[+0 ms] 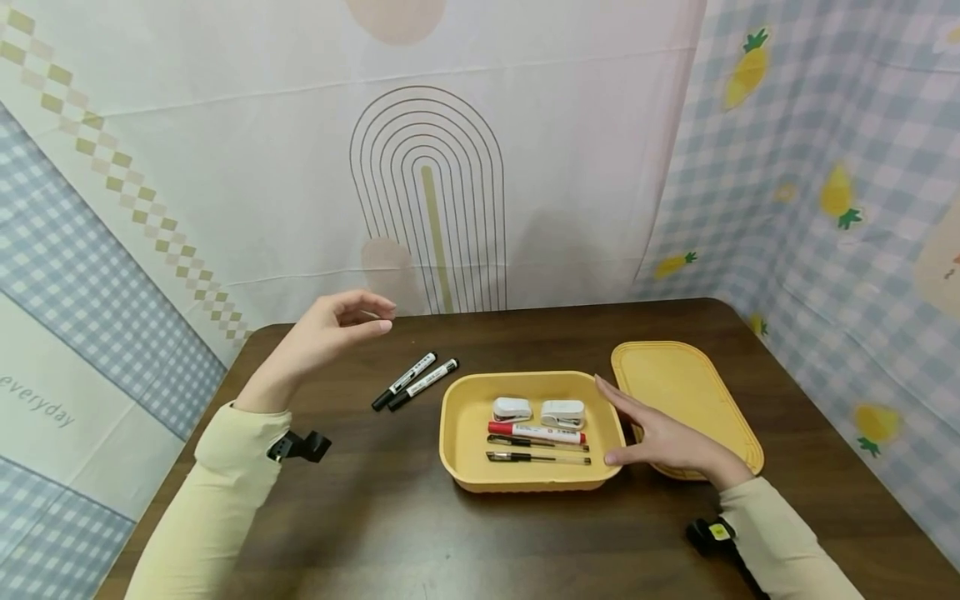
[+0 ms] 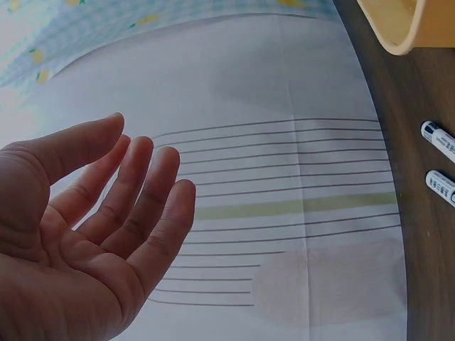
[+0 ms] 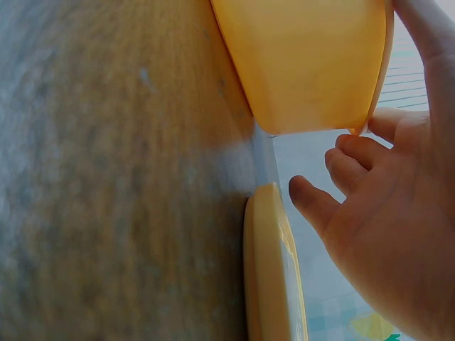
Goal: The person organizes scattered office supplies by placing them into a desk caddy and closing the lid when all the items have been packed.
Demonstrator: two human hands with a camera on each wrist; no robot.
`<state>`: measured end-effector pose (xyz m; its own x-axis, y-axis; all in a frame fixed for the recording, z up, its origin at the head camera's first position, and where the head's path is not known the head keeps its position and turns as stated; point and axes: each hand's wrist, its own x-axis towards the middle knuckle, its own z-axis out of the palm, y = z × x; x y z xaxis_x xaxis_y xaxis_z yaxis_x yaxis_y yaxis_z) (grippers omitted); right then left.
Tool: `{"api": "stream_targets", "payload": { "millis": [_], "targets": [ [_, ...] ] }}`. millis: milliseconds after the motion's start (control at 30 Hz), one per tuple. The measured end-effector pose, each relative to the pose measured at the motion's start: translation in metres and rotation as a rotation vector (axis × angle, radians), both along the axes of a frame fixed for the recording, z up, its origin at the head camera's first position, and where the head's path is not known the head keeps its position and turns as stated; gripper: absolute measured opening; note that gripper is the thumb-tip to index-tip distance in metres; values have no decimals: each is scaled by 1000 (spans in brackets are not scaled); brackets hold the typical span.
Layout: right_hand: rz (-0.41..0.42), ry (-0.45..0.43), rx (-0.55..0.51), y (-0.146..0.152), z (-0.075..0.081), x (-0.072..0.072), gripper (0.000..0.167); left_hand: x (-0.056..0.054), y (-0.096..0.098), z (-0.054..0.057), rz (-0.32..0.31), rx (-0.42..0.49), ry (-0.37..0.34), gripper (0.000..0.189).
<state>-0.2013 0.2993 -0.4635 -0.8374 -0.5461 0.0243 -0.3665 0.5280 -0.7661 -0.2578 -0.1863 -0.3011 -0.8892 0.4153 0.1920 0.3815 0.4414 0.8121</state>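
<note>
My left hand (image 1: 330, 332) is raised over the left back of the table, fingers gently bent and nothing in it; the left wrist view shows its palm (image 2: 78, 263). Below and right of it, two black-capped white markers (image 1: 411, 380) lie side by side. A yellow box (image 1: 465, 472) holds two small white staplers (image 1: 512, 408), a red-capped marker (image 1: 537, 432) and two black-capped clear pens (image 1: 537, 457). At the box's right end is my right hand (image 1: 660, 435), thumb and index finger spread along the rim; its other fingers (image 3: 313, 202) stay outside the wall.
A yellow lid (image 1: 682, 392) lies flat on the dark wooden table (image 1: 405, 533), right of the box and partly behind my right hand. Patterned cloth (image 1: 570, 150) hangs behind the table's back edge and along both sides.
</note>
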Motion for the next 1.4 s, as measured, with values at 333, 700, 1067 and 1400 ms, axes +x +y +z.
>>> {"api": "stream_targets", "payload": {
  "millis": [333, 700, 1067, 1400],
  "targets": [
    [-3, 19, 21, -1, 2, 0, 108, -1, -6, -10, 57, 13, -2, 32],
    [-10, 12, 20, 0, 1, 0, 109, -13, -9, -37, 99, 22, -19, 37],
    [-4, 7, 13, 0, 1, -1, 109, -32, -12, -71, 149, 17, -43, 36],
    [-3, 0, 8, 0, -1, -2, 109, -45, -16, -89, 185, -23, -69, 36]
  ]
}}
